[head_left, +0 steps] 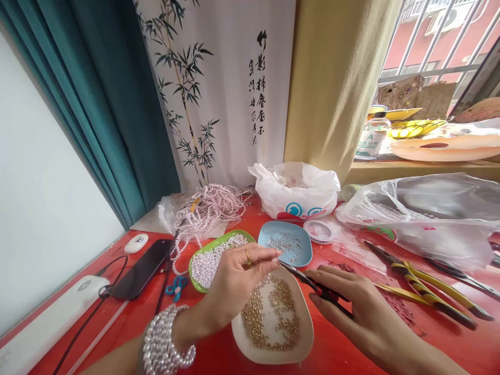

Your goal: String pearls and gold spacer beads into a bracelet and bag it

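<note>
My left hand (240, 273) is closed in a pinch over the trays, with a pearl bracelet (162, 338) coiled around its wrist. What its fingertips hold is too small to make out. Black-and-red pliers (312, 284) are gripped in my right hand (351, 299), their jaw tips close by my left fingertips. Under both hands stands a cream tray (307, 344) of small gold beads (253, 317). A green tray (194, 281) of white pearl beads (205, 265) is partly hidden behind my left hand. Beyond them, a blue tray (269, 232) contains thin metal pins (287, 245).
Strings of pink beads (219, 208) are heaped at the back left. Yellow-and-black pliers (425, 289) lie at right, near plastic bags (422, 203). A white bag (297, 192) stands behind the blue tray. At left are a phone (142, 271), cables and a power strip (54, 317).
</note>
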`<state>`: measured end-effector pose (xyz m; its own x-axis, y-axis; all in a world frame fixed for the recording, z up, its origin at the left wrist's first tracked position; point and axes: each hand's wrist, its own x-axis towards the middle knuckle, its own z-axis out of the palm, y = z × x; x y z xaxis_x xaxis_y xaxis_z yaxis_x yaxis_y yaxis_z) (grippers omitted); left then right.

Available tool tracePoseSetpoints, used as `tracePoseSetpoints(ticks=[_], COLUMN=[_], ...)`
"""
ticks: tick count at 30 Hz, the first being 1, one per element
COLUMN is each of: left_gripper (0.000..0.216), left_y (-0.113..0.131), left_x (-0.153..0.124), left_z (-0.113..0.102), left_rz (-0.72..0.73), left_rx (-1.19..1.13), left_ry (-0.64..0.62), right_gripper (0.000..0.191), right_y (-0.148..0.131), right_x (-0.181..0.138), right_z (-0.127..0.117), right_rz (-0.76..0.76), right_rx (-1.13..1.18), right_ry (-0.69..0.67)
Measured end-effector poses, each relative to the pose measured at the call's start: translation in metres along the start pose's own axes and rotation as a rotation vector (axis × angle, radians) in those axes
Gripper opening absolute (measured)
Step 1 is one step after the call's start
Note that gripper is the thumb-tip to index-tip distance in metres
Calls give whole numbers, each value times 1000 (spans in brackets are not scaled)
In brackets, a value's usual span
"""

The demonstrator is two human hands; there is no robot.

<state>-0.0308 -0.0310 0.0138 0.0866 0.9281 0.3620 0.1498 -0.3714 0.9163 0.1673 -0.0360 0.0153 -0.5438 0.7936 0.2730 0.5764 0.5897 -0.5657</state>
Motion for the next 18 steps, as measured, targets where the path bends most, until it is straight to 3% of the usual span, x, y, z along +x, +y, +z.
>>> tracePoseSetpoints(ticks=[12, 18], left_gripper=[14, 15], left_y=[-3, 0], left_x=[0, 1], left_z=[-1, -1], left_rz=[55, -99], left_rx=[37, 8], left_ry=[-12, -17], right_gripper=[20, 20], right_y=[-2, -4], right_x=[-2, -1], right_z=[0, -2], right_rz=[1, 17], right_rx=[14, 38], right_ry=[-28, -40])
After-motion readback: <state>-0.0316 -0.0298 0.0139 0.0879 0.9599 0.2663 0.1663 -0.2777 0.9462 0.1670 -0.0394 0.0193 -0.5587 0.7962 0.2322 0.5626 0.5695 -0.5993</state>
